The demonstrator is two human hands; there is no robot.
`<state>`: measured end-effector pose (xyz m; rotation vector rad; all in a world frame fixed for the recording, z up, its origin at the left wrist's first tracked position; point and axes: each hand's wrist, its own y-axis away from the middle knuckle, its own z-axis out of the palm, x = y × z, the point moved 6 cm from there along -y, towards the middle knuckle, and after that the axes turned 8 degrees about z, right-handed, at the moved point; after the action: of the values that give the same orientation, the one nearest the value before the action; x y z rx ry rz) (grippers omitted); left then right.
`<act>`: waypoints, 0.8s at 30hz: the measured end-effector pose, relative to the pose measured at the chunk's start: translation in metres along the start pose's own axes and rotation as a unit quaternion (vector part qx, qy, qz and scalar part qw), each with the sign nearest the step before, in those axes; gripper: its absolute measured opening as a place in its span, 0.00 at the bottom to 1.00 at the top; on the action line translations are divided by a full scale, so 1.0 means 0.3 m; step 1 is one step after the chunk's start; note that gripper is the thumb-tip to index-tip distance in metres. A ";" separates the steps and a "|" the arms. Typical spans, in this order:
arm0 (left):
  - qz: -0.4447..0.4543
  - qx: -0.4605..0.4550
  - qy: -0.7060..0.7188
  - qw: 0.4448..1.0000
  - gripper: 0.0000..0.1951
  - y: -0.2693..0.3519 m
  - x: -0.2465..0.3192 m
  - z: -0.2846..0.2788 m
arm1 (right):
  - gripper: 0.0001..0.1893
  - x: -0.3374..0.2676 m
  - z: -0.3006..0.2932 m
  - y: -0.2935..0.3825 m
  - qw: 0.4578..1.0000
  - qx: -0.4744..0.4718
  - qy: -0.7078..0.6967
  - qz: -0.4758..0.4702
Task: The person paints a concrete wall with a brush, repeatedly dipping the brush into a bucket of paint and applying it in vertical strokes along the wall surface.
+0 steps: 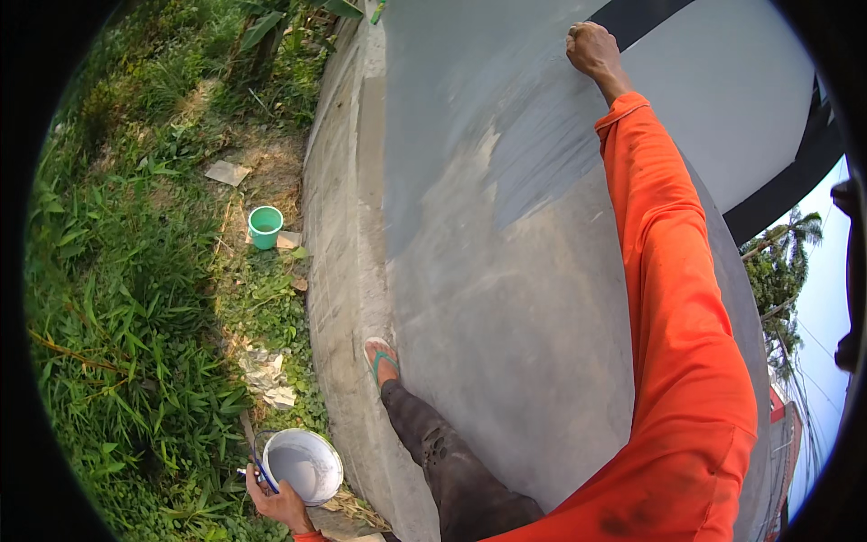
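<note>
My right hand (595, 51) is raised against the upper part of a grey wall (515, 305), its fingers curled; whatever it grips is hidden, and I cannot tell what it is. Darker grey, streaky paint (542, 152) covers the wall below and left of that hand, while the lower wall looks paler and blotchy. At the bottom left, my left hand (278, 505) holds a white plastic bucket (332, 467) by its rim and blue handle. Grey paint (292, 471) lies inside the bucket.
My foot in a flip-flop (381, 362) stands on a narrow concrete ledge (369, 284) along the wall's base. On the ground beyond are a green bucket (265, 227), crumpled paper (267, 376) and dense weeds (135, 305). A black-painted band (772, 203) borders a light grey panel (725, 101).
</note>
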<state>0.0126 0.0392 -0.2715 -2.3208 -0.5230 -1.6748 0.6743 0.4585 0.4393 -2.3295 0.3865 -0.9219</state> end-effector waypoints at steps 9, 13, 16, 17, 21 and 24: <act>-0.003 0.014 0.048 0.999 0.38 -0.006 -0.024 0.083 | 0.15 -0.465 0.487 0.541 0.974 -0.169 0.028 -0.150; -0.005 0.010 0.022 1.000 0.39 -0.006 -0.035 0.100 | 0.13 -0.629 0.653 0.691 0.961 -0.244 -0.102 -0.086; -0.011 0.000 0.040 0.999 0.39 -0.007 -0.032 0.111 | 0.14 -0.570 0.672 0.609 0.955 -0.256 -0.150 -0.002; -0.008 0.001 0.039 0.999 0.39 -0.010 -0.029 0.115 | 0.15 -0.516 0.663 0.548 0.954 -0.254 -0.156 0.030; -0.005 0.011 0.020 1.000 0.38 -0.028 -0.030 0.139 | 0.15 -0.204 0.469 0.167 0.988 -0.126 -0.066 0.062; 0.012 0.007 -0.003 1.000 0.39 -0.038 -0.045 0.158 | 0.13 -0.062 0.284 -0.042 0.996 -0.025 -0.052 0.063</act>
<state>0.0452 0.0659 -0.2997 -2.3140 -0.5038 -1.6485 0.7209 0.5131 0.3878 -2.3567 0.5123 -0.7340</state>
